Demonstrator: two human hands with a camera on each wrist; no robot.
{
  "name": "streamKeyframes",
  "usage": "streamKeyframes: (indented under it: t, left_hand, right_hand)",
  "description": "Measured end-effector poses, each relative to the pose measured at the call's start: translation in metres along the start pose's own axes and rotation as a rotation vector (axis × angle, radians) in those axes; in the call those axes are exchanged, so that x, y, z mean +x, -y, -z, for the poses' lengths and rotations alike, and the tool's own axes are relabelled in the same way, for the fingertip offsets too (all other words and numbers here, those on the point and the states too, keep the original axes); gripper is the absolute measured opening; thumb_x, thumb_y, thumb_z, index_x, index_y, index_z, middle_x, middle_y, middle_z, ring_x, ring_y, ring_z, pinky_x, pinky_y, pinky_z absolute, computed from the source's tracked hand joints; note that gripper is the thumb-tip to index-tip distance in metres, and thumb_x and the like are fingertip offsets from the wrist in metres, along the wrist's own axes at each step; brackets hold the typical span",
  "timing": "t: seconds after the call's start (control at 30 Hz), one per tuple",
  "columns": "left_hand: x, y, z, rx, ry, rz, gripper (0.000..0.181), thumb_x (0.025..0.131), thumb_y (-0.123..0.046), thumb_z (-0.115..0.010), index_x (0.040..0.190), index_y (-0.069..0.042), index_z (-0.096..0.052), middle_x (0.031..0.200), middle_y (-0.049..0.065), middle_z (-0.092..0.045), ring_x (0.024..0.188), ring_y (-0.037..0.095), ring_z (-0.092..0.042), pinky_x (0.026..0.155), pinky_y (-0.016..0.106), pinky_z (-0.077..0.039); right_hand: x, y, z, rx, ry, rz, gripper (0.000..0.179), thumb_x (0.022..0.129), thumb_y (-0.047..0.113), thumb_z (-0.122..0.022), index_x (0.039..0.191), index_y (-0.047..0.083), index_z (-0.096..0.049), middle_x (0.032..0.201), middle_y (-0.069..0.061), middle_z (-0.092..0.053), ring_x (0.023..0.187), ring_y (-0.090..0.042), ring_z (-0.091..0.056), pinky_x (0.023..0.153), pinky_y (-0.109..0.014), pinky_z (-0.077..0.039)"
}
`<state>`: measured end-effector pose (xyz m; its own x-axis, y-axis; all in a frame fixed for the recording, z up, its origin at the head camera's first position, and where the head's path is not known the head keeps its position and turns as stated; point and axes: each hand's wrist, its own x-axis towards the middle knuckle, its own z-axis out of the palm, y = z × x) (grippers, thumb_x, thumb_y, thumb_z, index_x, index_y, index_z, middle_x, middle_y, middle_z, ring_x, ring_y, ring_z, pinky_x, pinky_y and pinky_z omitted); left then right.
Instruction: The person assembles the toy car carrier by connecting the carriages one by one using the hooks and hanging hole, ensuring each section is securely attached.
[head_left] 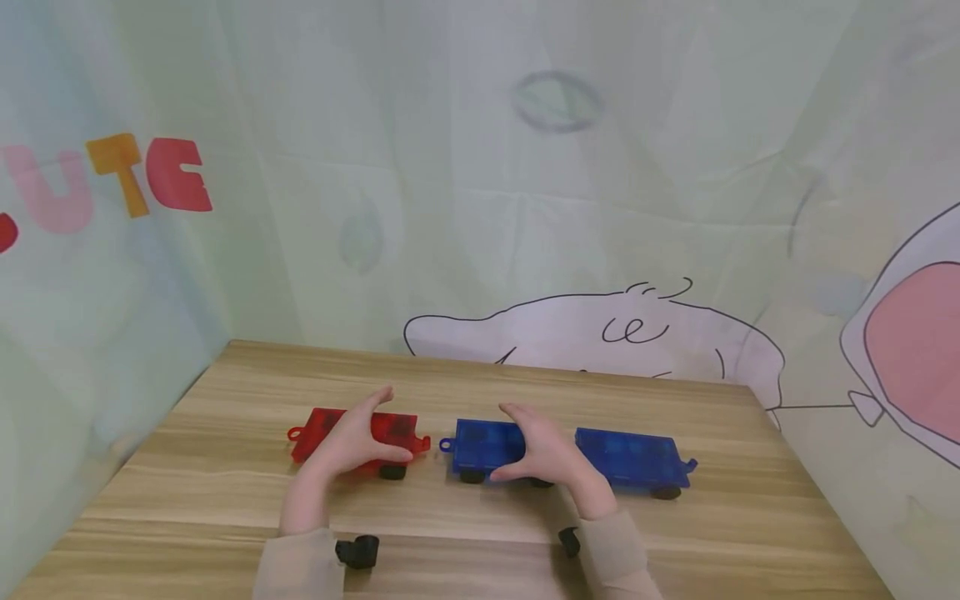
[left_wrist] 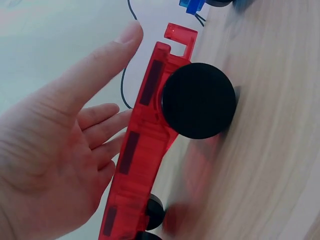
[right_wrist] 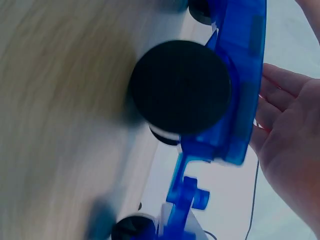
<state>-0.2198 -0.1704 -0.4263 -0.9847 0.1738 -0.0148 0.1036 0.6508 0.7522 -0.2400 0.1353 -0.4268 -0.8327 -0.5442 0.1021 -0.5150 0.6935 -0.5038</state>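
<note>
While the left hand (head_left: 347, 448) arches over the red toy wagon (head_left: 396, 427), its fingers reach along the far side and its thumb lies on the near side, spread apart and not clenched around anything. Just right of that hand, the wagon's red hook (head_left: 423, 443) points at a blue ring (head_left: 446, 445), and a narrow gap parts the two. Over to the right hand (head_left: 549, 450) now: it's spread too, thumb near and fingers far, straddling the front blue wagon (head_left: 480, 442) without clasping it; whether skin touches plastic, I can't tell. That hand blocks the head view of the wagon's right end, but the wrist view shows a blue coupling (right_wrist: 187, 194) there, and whether it's latched isn't clear. Just right of the hand sits the second blue wagon (head_left: 630, 457), crowding that side, its hook pointing away. Beneath both hands runs the wood-grain tabletop (head_left: 450, 546); beyond them the cartoon-printed curtain (head_left: 450, 233) closes off the back, with colourful letters (head_left: 180, 175) far to the left hand's left.
</note>
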Motion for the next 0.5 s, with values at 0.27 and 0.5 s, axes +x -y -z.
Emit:
streamKeyframes:
  t: [0.27,0.5]
  left_hand:
    - [0.0008,0.0056,-0.0014,0.014,0.003,0.0,0.103,0.07,-0.026,-0.088,0.151,0.001,-0.03,0.151,0.024,-0.039,0.14,0.046,-0.03,0.109,0.065,-0.031]
    - [-0.0003,0.0053,-0.0024,0.048,0.038,0.019,0.1,0.067,-0.024,-0.089,0.148,-0.001,-0.037,0.155,0.029,-0.027,0.141,0.05,-0.024,0.107,0.068,-0.033]
  right_hand:
    - [0.0067,-0.0001,-0.0073,-0.007,0.063,-0.021,0.098,0.069,0.043,-0.087,0.145,0.0,-0.043,0.148,-0.018,-0.046,0.139,-0.039,-0.04,0.115,-0.055,-0.03]
    - [0.0079,0.0037,-0.0108,-0.03,0.088,-0.042,0.097,0.068,0.041,-0.088,0.144,0.001,-0.044,0.147,-0.019,-0.047,0.137,-0.039,-0.042,0.112,-0.055,-0.035]
